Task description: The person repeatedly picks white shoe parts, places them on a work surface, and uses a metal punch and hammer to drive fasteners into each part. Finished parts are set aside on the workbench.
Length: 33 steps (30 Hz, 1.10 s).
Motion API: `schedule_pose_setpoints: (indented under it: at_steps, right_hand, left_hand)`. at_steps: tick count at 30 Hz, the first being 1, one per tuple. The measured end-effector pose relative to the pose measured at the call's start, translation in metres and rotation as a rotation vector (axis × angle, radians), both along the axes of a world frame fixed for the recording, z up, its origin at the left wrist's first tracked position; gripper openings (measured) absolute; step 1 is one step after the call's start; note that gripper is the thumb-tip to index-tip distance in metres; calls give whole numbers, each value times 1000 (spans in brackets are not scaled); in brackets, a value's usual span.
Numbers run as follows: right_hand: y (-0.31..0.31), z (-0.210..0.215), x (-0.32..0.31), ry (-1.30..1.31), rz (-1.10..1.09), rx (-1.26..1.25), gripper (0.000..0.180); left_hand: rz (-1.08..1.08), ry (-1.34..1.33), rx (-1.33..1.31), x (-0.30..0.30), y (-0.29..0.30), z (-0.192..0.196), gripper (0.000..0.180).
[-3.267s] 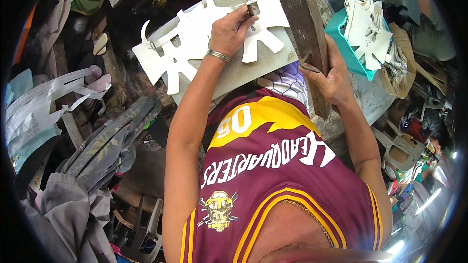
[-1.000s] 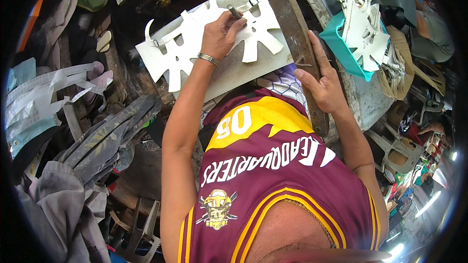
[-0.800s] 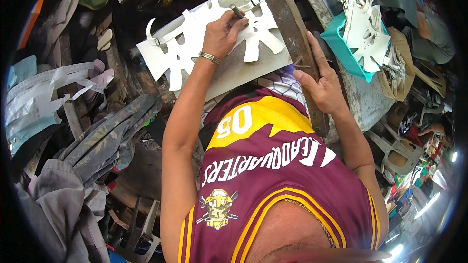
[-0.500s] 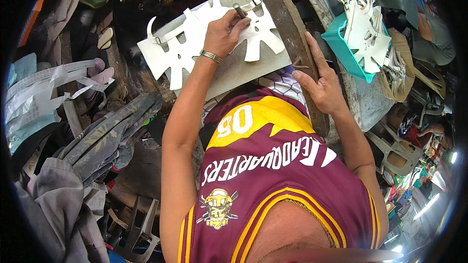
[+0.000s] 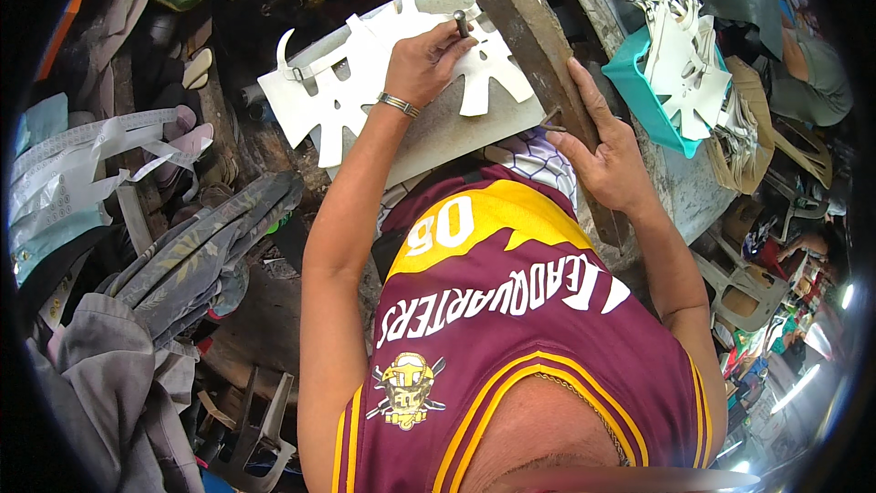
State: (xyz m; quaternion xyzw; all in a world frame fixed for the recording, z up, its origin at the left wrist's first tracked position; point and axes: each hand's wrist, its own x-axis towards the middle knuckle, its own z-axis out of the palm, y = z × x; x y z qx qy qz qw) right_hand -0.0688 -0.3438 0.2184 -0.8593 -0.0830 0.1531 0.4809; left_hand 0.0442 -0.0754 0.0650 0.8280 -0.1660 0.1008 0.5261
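Observation:
My left hand [image 5: 427, 62] is closed around a short dark metal punch [image 5: 462, 22], held upright on the right part of a row of white cut-out pieces [image 5: 365, 55]. The pieces look like leather shoe uppers, with slots, splayed tabs and small buckle straps. They lie on a pale flat board [image 5: 420, 141] in front of my lap. My right hand [image 5: 604, 160] grips a long, heavy wooden beam [image 5: 520, 27] that slants across the board's right end. Its thumb is on the near side and its fingers along the far edge; a bent metal piece [image 5: 552, 119] sticks out beside the thumb.
At the right, a teal basket [image 5: 625, 78] holds a stack of similar white cut-outs, beside a cardboard box [image 5: 753, 110] of more pieces. Clothes [image 5: 201, 246] and plastic strips [image 5: 82, 155] hang at the left. A plastic chair [image 5: 748, 288] stands further right. Another person sits at upper right.
The beam has tilted, its far end swinging left over the board and its near end slightly right. My left hand and the punch have shifted slightly; the punch stands more upright.

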Motion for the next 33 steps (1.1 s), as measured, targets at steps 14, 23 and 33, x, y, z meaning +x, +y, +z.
schedule_pose_setpoints:
  at_steps: [14,23,33]
  right_hand:
    - [-6,100,33,-585,-204,251,58]
    - [-3,38,11,-56,202,-346,83]
    - [15,34,15,-315,-80,159,93]
  left_hand:
    - [31,-99,153,-7,-3,4,20]
    - [49,-184,181,-3,-4,5,22]
    - [86,278,-347,3,17,26,35]
